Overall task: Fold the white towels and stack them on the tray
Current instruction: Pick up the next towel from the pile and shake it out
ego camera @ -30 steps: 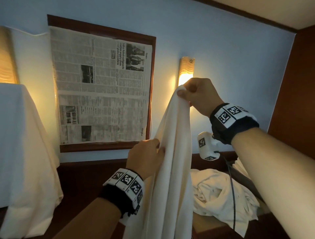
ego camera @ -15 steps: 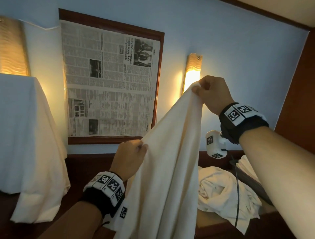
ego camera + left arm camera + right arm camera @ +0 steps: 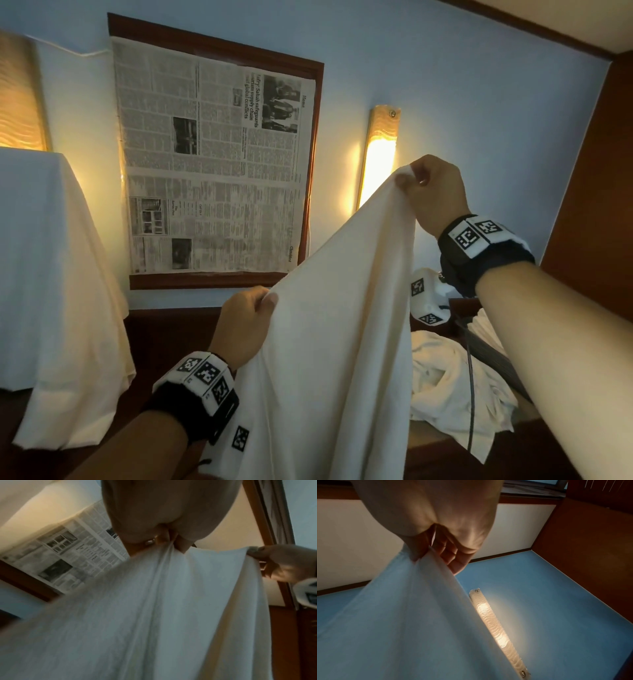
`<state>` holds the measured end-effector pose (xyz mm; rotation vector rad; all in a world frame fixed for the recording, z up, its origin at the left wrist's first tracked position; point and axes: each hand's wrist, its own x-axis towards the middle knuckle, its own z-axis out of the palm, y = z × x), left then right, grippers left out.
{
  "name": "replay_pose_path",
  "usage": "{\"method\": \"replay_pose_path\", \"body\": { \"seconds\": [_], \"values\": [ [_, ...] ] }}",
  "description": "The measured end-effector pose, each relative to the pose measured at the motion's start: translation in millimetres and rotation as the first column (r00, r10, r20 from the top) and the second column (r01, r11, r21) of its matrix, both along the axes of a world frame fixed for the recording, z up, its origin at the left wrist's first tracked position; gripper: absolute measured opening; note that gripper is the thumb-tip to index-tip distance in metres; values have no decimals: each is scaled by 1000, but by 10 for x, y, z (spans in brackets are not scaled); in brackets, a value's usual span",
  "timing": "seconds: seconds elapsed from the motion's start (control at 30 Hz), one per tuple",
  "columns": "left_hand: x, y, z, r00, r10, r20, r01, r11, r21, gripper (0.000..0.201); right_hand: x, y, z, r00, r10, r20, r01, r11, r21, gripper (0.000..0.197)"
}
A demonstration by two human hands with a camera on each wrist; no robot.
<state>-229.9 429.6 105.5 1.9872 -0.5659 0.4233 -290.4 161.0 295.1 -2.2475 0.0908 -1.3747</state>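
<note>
A large white towel [image 3: 335, 342] hangs in the air in front of me, held by its top edge. My right hand [image 3: 428, 192] pinches the upper corner high up, near the wall lamp. Lower and to the left, my left hand [image 3: 250, 318] pinches the same edge. The towel [image 3: 154, 615] fills the left wrist view, where my left hand [image 3: 171, 543] grips a bunched fold and my right hand [image 3: 278, 562] shows at the right. In the right wrist view my right hand [image 3: 426, 550] pinches the towel [image 3: 393, 622]. A pile of crumpled white towels [image 3: 452, 380] lies at lower right. No tray shows clearly.
A framed newspaper [image 3: 212, 161] hangs on the blue wall. A lit wall lamp [image 3: 378, 154] glows beside my right hand. A white cloth-draped object [image 3: 51, 291] stands at the left. A dark wood panel [image 3: 596, 171] closes the right side.
My left hand has slid left along the towel's top edge, away from my right hand. The towel has spread from a narrow hanging bunch into a wide sheet.
</note>
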Motion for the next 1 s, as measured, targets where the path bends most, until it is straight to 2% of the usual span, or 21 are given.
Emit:
{"method": "replay_pose_path", "body": {
  "seconds": [0.1, 0.17, 0.23, 0.3, 0.33, 0.4, 0.47, 0.6, 0.67, 0.73, 0.83, 1.0],
  "values": [
    [-43, -90, 241, 998, -8, -57, 3, 995, -98, 34, -68, 35, -80, 990, 117, -80, -115, 993, 31, 13],
    [-51, -186, 455, 998, -52, -34, 49, 996, -69, 31, -128, 145, -144, 919, 299, -256, -292, 954, 67, 16],
    [-75, -301, 654, 994, -108, 11, 108, 994, 5, 29, -161, 350, -303, 737, 414, -534, -422, 899, 114, 23],
    [-142, -394, 800, 981, -185, 51, 184, 983, 26, 25, -163, 564, -505, 550, 401, -733, -489, 866, 106, 23],
    [-185, -409, 839, 973, -217, 73, 217, 976, 5, 22, -156, 641, -599, 511, 358, -782, -515, 855, 55, 20],
    [-235, -356, 845, 963, -239, 128, 249, 966, -68, 16, -149, 724, -674, 543, 312, -779, -549, 834, -48, 15],
    [-244, -224, 767, 965, -199, 168, 217, 972, -90, 10, -144, 735, -614, 605, 314, -732, -556, 824, -106, 13],
    [-242, 61, 457, 990, -20, 142, 10, 997, 72, 15, -90, 836, -412, 736, 257, -627, -471, 859, -201, 12],
    [-233, 221, 271, 992, 72, 105, -80, 994, 73, 15, -40, 885, -342, 770, 246, -588, -439, 874, -210, 13],
    [-211, 396, 107, 988, 137, 75, -143, 987, 70, 6, 4, 901, -271, 795, 251, -552, -430, 875, -222, 14],
    [-195, 609, -84, 983, 179, 32, -181, 979, 97, 6, 22, 950, -164, 806, 275, -525, -441, 869, -222, 19],
    [-193, 789, -281, 991, 130, 24, -130, 991, 20, 17, 49, 1022, -33, 810, 299, -504, -464, 853, -239, 22]
  ]
}}
